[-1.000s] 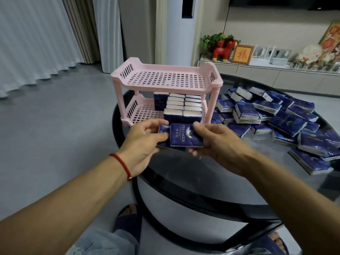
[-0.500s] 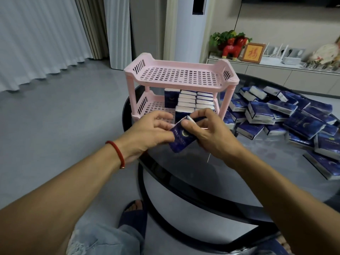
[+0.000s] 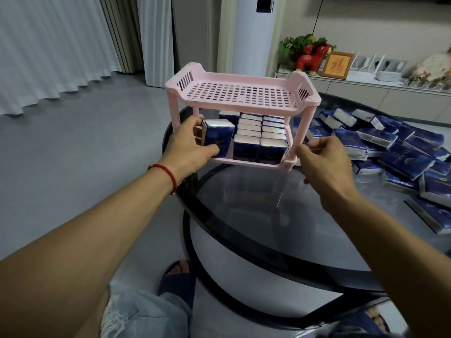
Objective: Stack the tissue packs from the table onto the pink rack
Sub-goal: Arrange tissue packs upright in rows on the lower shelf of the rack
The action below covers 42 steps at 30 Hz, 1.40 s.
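Round dark glass table (image 3: 256,215) with a rack and loose packs on it.

A pink rack (image 3: 240,93) is set at the far left edge of the table; its lower shelf is filled with upright packs, its top shelf bare. A heap of blue tissue packs (image 3: 395,152) is spread over the right side.

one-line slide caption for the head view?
Left hand sets a tissue pack upright on the pink rack lower shelf; right hand at rack's right end.
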Each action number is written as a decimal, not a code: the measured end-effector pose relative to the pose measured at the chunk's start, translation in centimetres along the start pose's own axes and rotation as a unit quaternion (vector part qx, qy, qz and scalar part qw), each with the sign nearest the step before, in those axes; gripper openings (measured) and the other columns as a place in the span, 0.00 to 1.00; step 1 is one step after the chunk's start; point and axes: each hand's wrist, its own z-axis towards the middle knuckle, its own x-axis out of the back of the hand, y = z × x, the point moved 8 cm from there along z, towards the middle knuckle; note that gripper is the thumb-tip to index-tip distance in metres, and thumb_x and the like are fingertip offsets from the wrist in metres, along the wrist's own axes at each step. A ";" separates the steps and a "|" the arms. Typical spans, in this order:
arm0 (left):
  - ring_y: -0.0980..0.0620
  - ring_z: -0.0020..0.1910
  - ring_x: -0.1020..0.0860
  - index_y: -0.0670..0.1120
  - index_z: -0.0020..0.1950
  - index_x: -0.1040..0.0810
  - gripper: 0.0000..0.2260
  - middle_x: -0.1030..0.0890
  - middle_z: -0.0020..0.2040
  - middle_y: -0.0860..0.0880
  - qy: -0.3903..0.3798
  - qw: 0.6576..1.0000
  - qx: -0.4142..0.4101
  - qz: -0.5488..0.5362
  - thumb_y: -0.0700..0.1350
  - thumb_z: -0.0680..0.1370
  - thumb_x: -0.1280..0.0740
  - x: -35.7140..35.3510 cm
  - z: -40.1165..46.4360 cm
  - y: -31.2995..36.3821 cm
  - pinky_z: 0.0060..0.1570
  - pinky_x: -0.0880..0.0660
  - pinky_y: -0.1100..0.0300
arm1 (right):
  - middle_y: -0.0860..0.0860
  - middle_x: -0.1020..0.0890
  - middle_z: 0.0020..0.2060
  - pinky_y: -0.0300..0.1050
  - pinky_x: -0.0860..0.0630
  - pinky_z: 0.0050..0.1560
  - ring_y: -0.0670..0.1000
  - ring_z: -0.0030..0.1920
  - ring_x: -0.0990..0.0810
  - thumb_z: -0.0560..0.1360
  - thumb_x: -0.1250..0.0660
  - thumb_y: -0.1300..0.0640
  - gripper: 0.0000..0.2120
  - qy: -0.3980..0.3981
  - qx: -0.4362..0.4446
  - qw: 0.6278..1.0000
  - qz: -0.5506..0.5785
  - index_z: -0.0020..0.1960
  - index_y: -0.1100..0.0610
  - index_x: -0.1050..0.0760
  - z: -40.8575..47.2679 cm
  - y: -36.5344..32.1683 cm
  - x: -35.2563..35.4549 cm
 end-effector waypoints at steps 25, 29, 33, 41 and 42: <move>0.43 0.53 0.20 0.47 0.63 0.22 0.14 0.18 0.55 0.45 -0.033 0.980 0.026 0.196 0.43 0.78 0.30 -6.3 9.5 -3.9 0.54 0.22 0.55 | 0.52 0.15 0.52 0.57 0.16 0.51 0.54 0.48 0.15 0.83 0.37 0.46 0.14 -0.112 0.072 0.990 -0.049 0.62 0.51 0.22 3.1 0.3 -1.9; 0.43 0.52 0.19 0.47 0.62 0.22 0.14 0.17 0.53 0.44 -0.052 0.980 0.038 0.188 0.40 0.77 0.29 -6.5 9.8 -3.9 0.58 0.20 0.49 | 0.52 0.15 0.50 0.57 0.16 0.50 0.54 0.47 0.14 0.83 0.37 0.46 0.10 -0.115 0.074 0.989 -0.052 0.59 0.48 0.22 3.2 0.4 -1.9; 0.43 0.52 0.19 0.50 0.62 0.22 0.14 0.16 0.52 0.45 -0.077 0.980 0.041 0.178 0.41 0.76 0.29 -7.0 9.7 -4.0 0.60 0.21 0.47 | 0.52 0.16 0.50 0.58 0.16 0.49 0.54 0.46 0.14 0.82 0.37 0.44 0.08 -0.119 0.075 0.989 -0.056 0.56 0.46 0.23 3.2 0.4 -1.9; 0.43 0.51 0.18 0.47 0.61 0.22 0.13 0.16 0.52 0.44 -0.087 0.974 0.061 0.202 0.43 0.77 0.28 -6.9 9.5 -3.9 0.59 0.20 0.46 | 0.49 0.16 0.49 0.58 0.16 0.51 0.53 0.47 0.15 0.83 0.37 0.45 0.10 -0.129 0.058 0.989 -0.036 0.59 0.48 0.23 2.9 0.7 -1.9; 0.43 0.51 0.18 0.46 0.60 0.21 0.13 0.16 0.51 0.44 -0.092 0.973 0.067 0.201 0.43 0.76 0.28 -7.0 9.5 -4.2 0.58 0.20 0.47 | 0.49 0.16 0.50 0.58 0.16 0.51 0.53 0.48 0.15 0.82 0.36 0.46 0.10 -0.133 0.055 0.989 -0.035 0.60 0.48 0.23 2.9 0.9 -1.8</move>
